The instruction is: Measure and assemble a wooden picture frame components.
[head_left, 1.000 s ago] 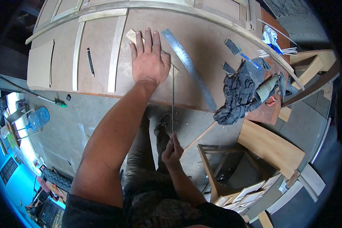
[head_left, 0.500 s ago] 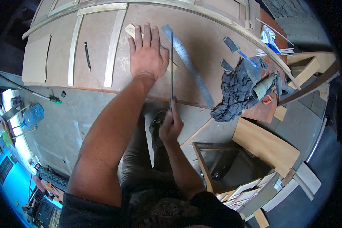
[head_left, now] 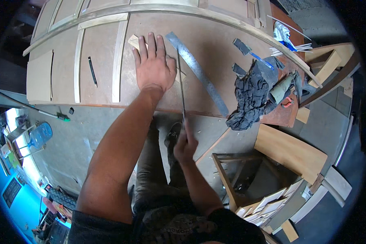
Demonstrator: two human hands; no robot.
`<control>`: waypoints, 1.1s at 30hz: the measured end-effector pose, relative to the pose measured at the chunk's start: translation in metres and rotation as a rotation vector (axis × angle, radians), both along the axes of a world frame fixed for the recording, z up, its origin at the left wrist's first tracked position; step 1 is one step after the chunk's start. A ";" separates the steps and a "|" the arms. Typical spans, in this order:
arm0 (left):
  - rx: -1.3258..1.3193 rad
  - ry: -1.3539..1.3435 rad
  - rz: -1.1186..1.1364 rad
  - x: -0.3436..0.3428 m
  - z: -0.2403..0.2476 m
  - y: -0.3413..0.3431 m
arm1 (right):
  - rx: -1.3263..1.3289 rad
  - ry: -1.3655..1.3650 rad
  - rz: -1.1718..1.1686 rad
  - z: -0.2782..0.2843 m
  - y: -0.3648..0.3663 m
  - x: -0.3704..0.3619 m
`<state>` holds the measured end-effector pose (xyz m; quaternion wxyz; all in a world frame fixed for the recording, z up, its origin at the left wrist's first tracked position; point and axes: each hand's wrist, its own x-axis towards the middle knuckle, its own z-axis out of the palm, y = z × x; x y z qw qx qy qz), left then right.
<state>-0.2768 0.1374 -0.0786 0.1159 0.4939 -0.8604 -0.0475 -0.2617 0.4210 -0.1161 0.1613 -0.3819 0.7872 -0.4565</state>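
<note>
My left hand [head_left: 154,73] lies flat with its fingers stretched out, pressing a narrow wooden strip [head_left: 133,41] to the tabletop. The strip's ends poke out at both sides of the hand; its middle is hidden. My right hand [head_left: 186,145], slightly blurred, is closed round the handle of a thin-bladed handsaw [head_left: 181,87], seen nearly edge-on. Its blade runs away from me across the strip's right end, close beside the left thumb. Just right of the blade, a metal ruler [head_left: 199,73] rests at a slant.
A pencil [head_left: 92,72] and a wooden frame [head_left: 118,61] lie left on the table [head_left: 158,24]. To the right are a crumpled dark cloth [head_left: 250,97], a blue-handled tool [head_left: 261,59] and a rolled sheet [head_left: 279,92]. A wooden framework [head_left: 225,179] stands below on the floor.
My right hand has drawn the saw back toward me, its blade tip now lower over the table. My left hand stays on the strip. The whole view has shifted slightly.
</note>
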 end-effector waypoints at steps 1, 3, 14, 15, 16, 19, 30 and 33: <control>0.004 0.006 0.007 0.003 0.000 0.001 | -0.003 -0.006 -0.004 0.002 0.026 0.015; -0.005 0.013 -0.001 -0.005 0.004 -0.001 | -0.069 -0.048 -0.013 0.003 0.067 0.033; -0.010 0.040 0.004 -0.002 0.000 -0.001 | -0.114 -0.001 0.013 0.002 0.051 0.027; -0.010 0.030 0.001 -0.002 0.002 -0.001 | -0.115 -0.011 0.010 0.006 0.053 0.027; -0.009 0.036 0.003 -0.003 0.003 -0.002 | -0.020 -0.134 0.030 0.010 0.055 0.027; -0.018 0.048 0.007 0.000 0.001 0.000 | -0.103 -0.154 -0.009 0.021 -0.013 -0.001; -0.011 0.008 0.012 -0.003 0.004 0.000 | -0.081 -0.086 -0.001 0.027 -0.014 -0.007; -0.025 0.006 0.008 -0.003 0.002 -0.002 | -0.026 -0.111 0.019 0.036 -0.039 -0.021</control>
